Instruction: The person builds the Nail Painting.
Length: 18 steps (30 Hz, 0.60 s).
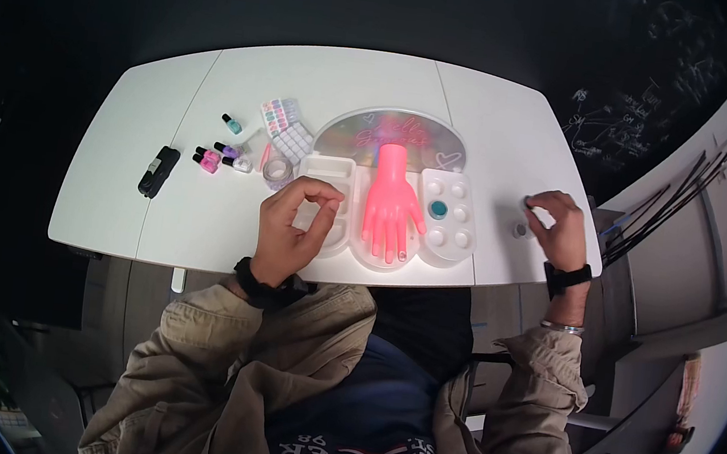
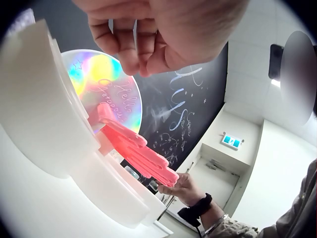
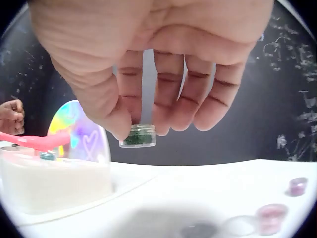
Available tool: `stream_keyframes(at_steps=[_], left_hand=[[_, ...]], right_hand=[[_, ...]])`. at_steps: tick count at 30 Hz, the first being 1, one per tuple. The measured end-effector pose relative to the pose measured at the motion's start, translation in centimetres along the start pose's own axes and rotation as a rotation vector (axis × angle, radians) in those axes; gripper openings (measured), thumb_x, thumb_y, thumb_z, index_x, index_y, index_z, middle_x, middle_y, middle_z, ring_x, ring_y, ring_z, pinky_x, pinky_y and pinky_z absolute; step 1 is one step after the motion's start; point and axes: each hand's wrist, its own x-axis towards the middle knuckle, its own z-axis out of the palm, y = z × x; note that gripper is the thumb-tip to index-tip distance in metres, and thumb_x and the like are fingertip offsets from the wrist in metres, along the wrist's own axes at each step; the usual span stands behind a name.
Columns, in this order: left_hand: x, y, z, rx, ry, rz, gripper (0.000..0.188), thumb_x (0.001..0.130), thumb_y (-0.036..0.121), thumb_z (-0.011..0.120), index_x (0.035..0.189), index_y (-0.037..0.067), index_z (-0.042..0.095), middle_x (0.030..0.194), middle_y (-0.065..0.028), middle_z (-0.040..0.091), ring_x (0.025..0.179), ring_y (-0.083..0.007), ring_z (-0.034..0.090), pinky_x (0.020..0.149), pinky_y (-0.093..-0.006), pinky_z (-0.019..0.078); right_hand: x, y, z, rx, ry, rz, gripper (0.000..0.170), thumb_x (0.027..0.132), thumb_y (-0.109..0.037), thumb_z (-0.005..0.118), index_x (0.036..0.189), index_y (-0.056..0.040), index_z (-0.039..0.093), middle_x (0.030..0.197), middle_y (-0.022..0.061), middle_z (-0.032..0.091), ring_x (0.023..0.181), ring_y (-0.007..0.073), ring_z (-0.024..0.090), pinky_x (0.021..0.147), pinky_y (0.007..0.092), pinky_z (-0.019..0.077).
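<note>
My right hand (image 1: 558,229) pinches a small clear jar of dark green glitter (image 3: 138,136) between thumb and fingertip, held above the table's right side. My left hand (image 1: 296,224) hovers over the left part of a white tray (image 1: 339,169), thumb and index fingertips together, nothing visible between them. Right of it, a pink practice hand (image 1: 391,203) lies palm down on the tray's middle, fingers toward me. One of its nails carries a small pale decoration (image 1: 402,256). A teal jar (image 1: 439,210) sits in a round well on the tray's right part.
An iridescent panel (image 1: 338,139) stands behind the tray. Nail polish bottles (image 1: 207,161), a tape roll (image 1: 278,171), nail-tip sheets (image 1: 279,114) and a black case (image 1: 158,172) lie left. Pink jars (image 3: 271,219) stand on the table near my right hand.
</note>
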Motion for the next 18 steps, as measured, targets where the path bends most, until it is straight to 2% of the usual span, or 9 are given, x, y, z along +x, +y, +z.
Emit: stream_keyframes(at_steps=[2,7,9,12,18], left_hand=[[0.0,-0.1,0.0,-0.004,0.000,0.001,0.010,0.098,-0.001,0.077,0.108,0.000,0.075,0.099,-0.0109,0.079,0.088,-0.0181,0.074,0.083,-0.0313,0.0581],[0.0,-0.1,-0.1,-0.017,0.002,-0.001,0.010,0.098,-0.001,0.077,0.108,0.000,0.075,0.098,-0.0107,0.079,0.088,-0.0179,0.074,0.083,-0.0313,0.0581],[-0.1,-0.2,-0.3,-0.022,0.003,-0.001,0.010,0.099,0.000,0.077,0.108,0.001,0.075,0.098,-0.0106,0.079,0.088,-0.0180,0.074,0.083,-0.0313,0.0580],[-0.2,0.3,-0.5,-0.037,-0.045,-0.053,0.009,0.102,-0.003,0.074,0.110,-0.001,0.073,0.106,-0.0092,0.079,0.097,-0.0149,0.068,0.091,-0.0307,0.0538],[-0.2,0.0,-0.4,-0.029,-0.045,-0.053,0.010,0.101,-0.003,0.074,0.111,-0.001,0.073,0.106,-0.0090,0.079,0.097,-0.0149,0.068,0.091,-0.0308,0.0537]], right_hand=[[0.7,-2.4,1.0,0.106,-0.046,-0.027,0.020,0.085,-0.004,0.087,0.104,-0.0052,0.082,0.104,0.0117,0.080,0.103,0.0344,0.074,0.090,0.0431,0.0610],[1.2,-6.2,3.6,0.161,-0.130,-0.096,0.019,0.086,-0.006,0.088,0.104,-0.0071,0.082,0.107,0.0100,0.080,0.103,0.0334,0.074,0.089,0.0442,0.0620],[1.2,-6.6,4.3,0.154,-0.150,-0.097,0.020,0.086,-0.006,0.088,0.105,-0.0078,0.083,0.108,0.0097,0.080,0.102,0.0330,0.074,0.089,0.0436,0.0623],[1.2,-6.8,4.9,0.145,-0.142,-0.113,0.020,0.086,-0.007,0.088,0.106,-0.0084,0.083,0.108,0.0096,0.080,0.102,0.0326,0.074,0.088,0.0428,0.0627],[1.1,-6.5,5.5,0.136,-0.129,-0.133,0.019,0.087,-0.007,0.088,0.106,-0.0086,0.084,0.108,0.0099,0.080,0.101,0.0325,0.074,0.087,0.0426,0.0628]])
